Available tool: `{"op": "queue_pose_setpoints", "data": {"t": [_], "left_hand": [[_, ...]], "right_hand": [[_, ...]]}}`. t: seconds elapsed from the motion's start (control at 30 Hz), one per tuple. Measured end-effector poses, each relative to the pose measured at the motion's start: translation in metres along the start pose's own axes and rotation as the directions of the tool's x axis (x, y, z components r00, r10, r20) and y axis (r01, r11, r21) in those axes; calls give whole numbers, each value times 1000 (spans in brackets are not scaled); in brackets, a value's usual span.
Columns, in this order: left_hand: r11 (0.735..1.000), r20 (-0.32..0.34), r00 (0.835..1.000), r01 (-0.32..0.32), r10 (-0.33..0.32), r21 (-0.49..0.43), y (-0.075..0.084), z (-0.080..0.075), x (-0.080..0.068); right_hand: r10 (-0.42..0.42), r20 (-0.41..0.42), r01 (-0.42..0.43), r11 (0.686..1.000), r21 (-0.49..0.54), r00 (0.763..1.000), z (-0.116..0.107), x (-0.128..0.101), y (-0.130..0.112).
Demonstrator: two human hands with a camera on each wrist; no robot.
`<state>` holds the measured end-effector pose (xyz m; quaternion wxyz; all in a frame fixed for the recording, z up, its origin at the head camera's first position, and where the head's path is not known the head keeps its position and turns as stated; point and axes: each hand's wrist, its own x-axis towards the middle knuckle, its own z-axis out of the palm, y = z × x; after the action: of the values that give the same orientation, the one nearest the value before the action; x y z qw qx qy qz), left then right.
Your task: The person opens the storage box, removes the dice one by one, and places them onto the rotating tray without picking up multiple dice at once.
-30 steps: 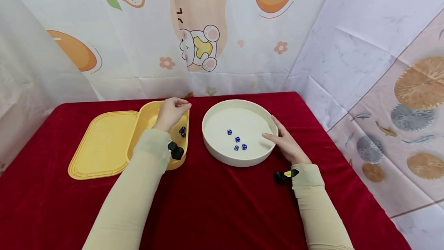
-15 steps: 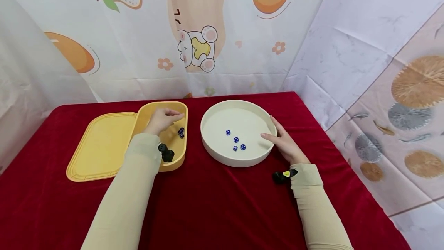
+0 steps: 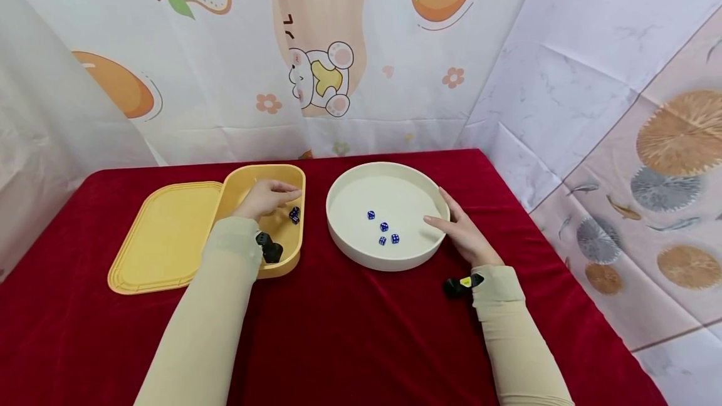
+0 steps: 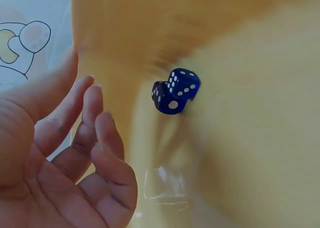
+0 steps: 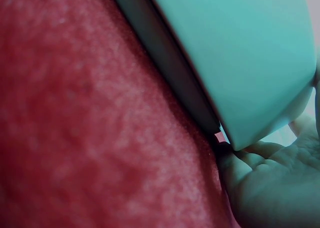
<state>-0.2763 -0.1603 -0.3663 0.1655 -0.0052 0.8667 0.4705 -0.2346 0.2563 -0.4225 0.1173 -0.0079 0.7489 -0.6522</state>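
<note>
Landmark: the round white bowl (image 3: 388,215), standing on the red worktop (image 3: 350,331).
Left hand: the left hand (image 3: 264,198) hovers inside the yellow box (image 3: 271,218) to the left of the bowl; its fingers (image 4: 95,133) are loosely bent and hold nothing, with the dice in the box just beyond the fingertips, apart from them.
Why so: I judge the hand is poised low in the box so as to get at those dice.
Right hand: the right hand (image 3: 462,234) lies against the right side of the bowl, fingers fairly straight along its wall and thumb near the rim, gripping nothing; I judge it steadies the bowl.
Lid: the yellow lid (image 3: 163,237) lies flat further left of the bowl, touching the box, so the box is open.
Dice in box: two blue dice (image 4: 175,91), touching each other.
Dice in bowl: four blue dice (image 3: 384,230), loosely grouped near the middle of its floor.
Count: one bowl, one box, one lid, six dice in all.
</note>
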Motion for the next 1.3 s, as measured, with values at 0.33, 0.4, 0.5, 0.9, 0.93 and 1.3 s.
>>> {"op": "queue_pose_setpoints", "data": {"t": [0.33, 0.4, 0.5, 0.9, 0.93, 1.3], "left_hand": [[996, 32, 999, -16, 13, 92, -8, -1, 2], [995, 36, 999, -3, -1, 103, -11, -1, 4], [993, 38, 999, 17, -21, 117, -14, -1, 6], [973, 47, 997, 54, -66, 225, -14, 4, 7], [971, 46, 997, 52, -64, 234, -14, 5, 7], [963, 27, 998, 53, -62, 264, -14, 10, 10]], "right_hand": [[4, -4, -4, 1000, -10, 1000, 1, 0, -1], [4, -5, -4, 1000, -9, 1000, 1, -1, -1], [6, -3, -6, 1000, -5, 1000, 1, -1, -1], [7, 0, -7, 1000, -6, 1000, 0, 0, 1], [4, 1, -4, 1000, -3, 1000, 0, 1, 1], [2, 0, -2, 1000, 9, 1000, -1, 1, 2]]}}
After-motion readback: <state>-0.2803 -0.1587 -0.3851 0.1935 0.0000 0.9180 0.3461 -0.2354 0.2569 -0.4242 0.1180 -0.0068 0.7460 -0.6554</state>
